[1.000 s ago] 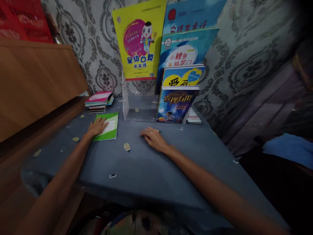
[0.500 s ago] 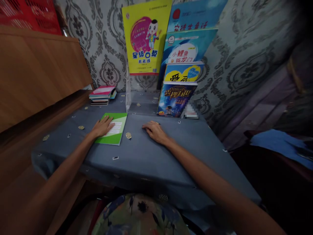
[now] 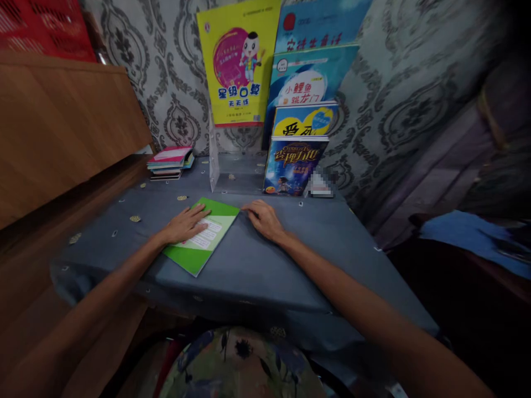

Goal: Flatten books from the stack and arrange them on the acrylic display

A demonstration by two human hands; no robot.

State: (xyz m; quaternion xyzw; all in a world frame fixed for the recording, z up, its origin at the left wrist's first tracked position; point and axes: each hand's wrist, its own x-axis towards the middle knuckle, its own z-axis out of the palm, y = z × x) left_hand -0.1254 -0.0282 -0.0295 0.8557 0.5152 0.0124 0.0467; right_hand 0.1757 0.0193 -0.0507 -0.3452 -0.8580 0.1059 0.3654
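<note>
A green booklet (image 3: 218, 209) with a pale band and a white text panel lies turned at an angle on the cloth-covered table (image 3: 265, 282). My left hand (image 3: 186, 225) rests flat on its left part, fingers stretched out and spread, covering some of the cover. Beside the booklet's right corner, my right hand (image 3: 264, 220) lies on the cloth with its fingers loosely bent and the thumb apart. Its foremost fingertip is at or very near that corner; whether it touches cannot be made out. Nothing shows in the right hand.
Behind the hands, a clear stand (image 3: 214, 160) and a yellow workbook (image 3: 238, 66) stand against the patterned wall. Blue books (image 3: 294, 166) rise in tiers to the right. A small pile of booklets (image 3: 170, 160) sits at the back left, near a wooden cabinet (image 3: 70, 110).
The green booklet has turned clockwise and shifted right, nearer my right hand. My left hand has moved right with it. The right hand has stayed nearly in place.
</note>
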